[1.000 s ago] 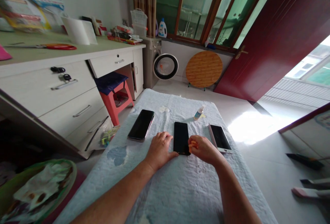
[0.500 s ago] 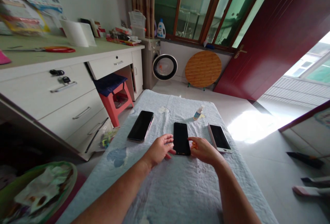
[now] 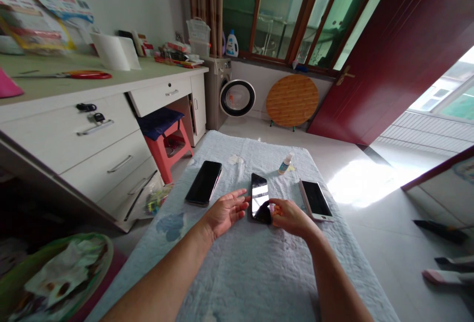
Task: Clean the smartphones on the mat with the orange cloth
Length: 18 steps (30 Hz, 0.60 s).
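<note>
A black smartphone (image 3: 259, 193) is at the middle of the cloth-covered surface (image 3: 240, 267), tilted, with bright reflections on its glass. My right hand (image 3: 291, 217) pinches its right edge, and a small orange thing (image 3: 276, 210) shows under the curled fingers; I cannot make out what it is. Just off the phone's left edge, my left hand (image 3: 225, 213) is open, palm partly turned up, holding nothing. Left of it lies a larger dark phone (image 3: 204, 182). A white-framed phone (image 3: 316, 199) lies to the right, beyond my right hand.
A small spray bottle (image 3: 285, 164) stands behind the phones. To the left are a white desk (image 3: 99, 134) with drawers, a red stool (image 3: 170, 149) and a waste bin (image 3: 107, 258). A washing machine (image 3: 215, 90) with its door open and a round wooden tabletop (image 3: 292, 100) are farther back.
The middle phone has gone from lying flat to tilted, and its screen now reflects light. My left hand has moved slightly left, off the phone's edge, turning its palm up.
</note>
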Available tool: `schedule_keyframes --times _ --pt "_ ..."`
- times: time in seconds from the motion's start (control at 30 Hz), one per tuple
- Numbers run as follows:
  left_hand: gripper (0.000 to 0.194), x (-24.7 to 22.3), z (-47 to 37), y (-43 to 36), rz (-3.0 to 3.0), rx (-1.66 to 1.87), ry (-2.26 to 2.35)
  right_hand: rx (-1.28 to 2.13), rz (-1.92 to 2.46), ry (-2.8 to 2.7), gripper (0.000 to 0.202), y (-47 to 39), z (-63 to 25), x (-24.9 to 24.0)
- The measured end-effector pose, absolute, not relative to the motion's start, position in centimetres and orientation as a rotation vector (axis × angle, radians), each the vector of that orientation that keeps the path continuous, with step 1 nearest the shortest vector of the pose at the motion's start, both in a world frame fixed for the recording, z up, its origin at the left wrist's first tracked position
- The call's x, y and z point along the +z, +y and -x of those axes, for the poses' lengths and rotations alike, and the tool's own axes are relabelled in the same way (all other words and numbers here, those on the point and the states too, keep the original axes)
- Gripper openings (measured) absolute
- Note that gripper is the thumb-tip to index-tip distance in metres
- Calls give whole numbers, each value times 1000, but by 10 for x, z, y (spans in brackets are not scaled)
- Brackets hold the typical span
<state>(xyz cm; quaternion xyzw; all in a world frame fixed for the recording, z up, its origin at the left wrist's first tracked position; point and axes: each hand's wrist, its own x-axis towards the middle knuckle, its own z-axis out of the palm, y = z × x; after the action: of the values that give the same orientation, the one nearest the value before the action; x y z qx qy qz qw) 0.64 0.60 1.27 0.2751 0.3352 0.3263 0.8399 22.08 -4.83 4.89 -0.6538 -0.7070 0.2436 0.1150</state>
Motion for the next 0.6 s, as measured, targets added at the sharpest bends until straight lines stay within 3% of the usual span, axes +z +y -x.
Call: schedule_keyframes --times 0.13,0.37,0.6 --pt "45 14 -12 1 -796 708 602 680 1848 -2108 43 -48 -213 49" --pt "77 11 -17 -11 -1248 731 624 688 1757 -2145 55 -49 -204 42" --pt "73 2 -25 -15 -1872 870 738 746 1771 -2126 62 -47 -206 35"
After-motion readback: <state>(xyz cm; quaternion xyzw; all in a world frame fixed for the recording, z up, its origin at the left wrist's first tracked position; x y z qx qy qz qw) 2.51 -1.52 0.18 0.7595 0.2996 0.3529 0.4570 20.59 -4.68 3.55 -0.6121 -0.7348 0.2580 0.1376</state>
